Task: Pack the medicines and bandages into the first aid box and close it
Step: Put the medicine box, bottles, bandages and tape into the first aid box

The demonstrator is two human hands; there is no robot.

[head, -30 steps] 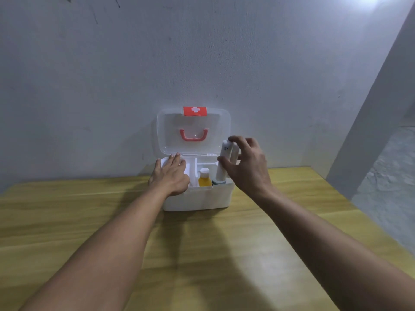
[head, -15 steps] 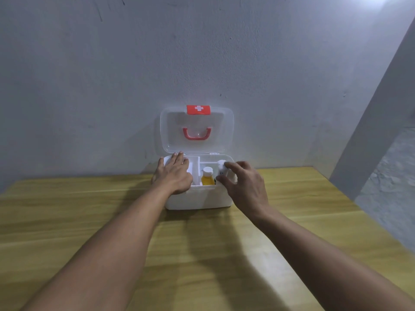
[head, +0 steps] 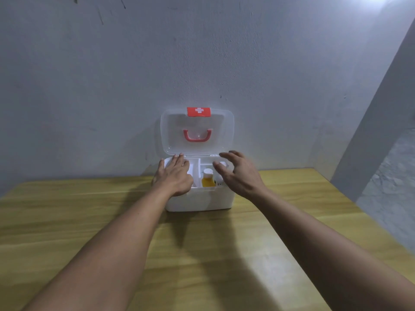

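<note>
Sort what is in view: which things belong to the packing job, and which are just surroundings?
Job:
first aid box
its open lid
yellow bottle
white bottle
left hand
right hand

Surroundings:
wooden table
grey wall

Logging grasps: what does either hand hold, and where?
Nothing held. Right hand is open above the box; left hand lies flat on it.

Left hand [head: 174,177] covers the left compartment of the first aid box [head: 199,202], contents hidden. Right hand [head: 241,176] hides most of a white item [head: 222,164] in the right compartment. Yellow bottle [head: 208,181] label unreadable. Both forearms cut off at bottom edge.
</note>
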